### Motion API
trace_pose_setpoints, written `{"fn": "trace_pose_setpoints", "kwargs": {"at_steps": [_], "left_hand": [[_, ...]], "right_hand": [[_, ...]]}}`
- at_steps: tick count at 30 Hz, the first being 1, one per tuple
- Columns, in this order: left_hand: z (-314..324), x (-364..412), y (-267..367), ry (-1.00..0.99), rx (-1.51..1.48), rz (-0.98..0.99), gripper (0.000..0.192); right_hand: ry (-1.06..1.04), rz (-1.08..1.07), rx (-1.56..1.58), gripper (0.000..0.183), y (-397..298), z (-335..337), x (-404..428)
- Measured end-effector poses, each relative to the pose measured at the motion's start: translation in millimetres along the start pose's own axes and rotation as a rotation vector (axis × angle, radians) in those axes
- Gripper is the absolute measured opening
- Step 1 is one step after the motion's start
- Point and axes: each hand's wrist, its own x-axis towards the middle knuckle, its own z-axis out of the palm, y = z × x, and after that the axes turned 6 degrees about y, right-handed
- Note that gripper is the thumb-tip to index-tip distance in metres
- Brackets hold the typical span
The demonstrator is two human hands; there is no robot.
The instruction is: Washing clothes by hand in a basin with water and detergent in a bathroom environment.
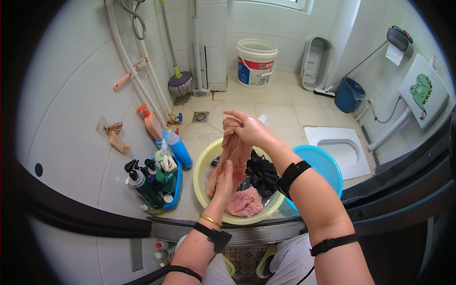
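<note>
A wet pinkish-brown cloth [235,148] hangs from my right hand [247,126], which grips its bunched top above a pale yellow basin [200,174]. Lower down, my left hand [226,180] is closed around the same cloth, and the cloth's lower end reaches into the basin. Black fabric [263,171] lies in the basin to the right, and a crumpled pink cloth [245,202] lies near its front rim. Some water shows in the basin. A light blue basin [326,165] stands just to the right, partly hidden by my right forearm.
At left stands a blue basket [178,190] of pump bottles, beside a blue bottle [180,149]. A metal door track [263,233] crosses in front of my legs. Behind are a floor drain [200,117], a squat toilet [338,151], a mop [180,83] and a white bucket [256,64].
</note>
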Motion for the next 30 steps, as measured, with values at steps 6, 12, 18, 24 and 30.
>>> {"fn": "trace_pose_setpoints", "kwargs": {"at_steps": [6, 12, 18, 24, 30], "left_hand": [[3, 35, -19, -0.729, -1.081, -0.111, 0.081], [-7, 69, -34, -0.119, -0.902, -0.091, 0.044], [-17, 87, -44, -0.162, -0.754, -0.107, 0.018], [-20, 91, -46, 0.157, -0.801, -0.17, 0.013], [-10, 95, -62, 0.285, -0.8, -0.161, 0.022]], "right_hand": [[0.042, -0.116, 0.024, 0.035, 7, 26, -61], [0.022, 0.252, 0.508, 0.042, 42, 36, -132], [0.061, 0.349, 0.691, 0.062, 70, 39, -144], [0.165, -0.225, -0.355, 0.094, 56, 69, -156], [0.274, -0.115, -0.293, 0.08, 83, 91, -142]]}}
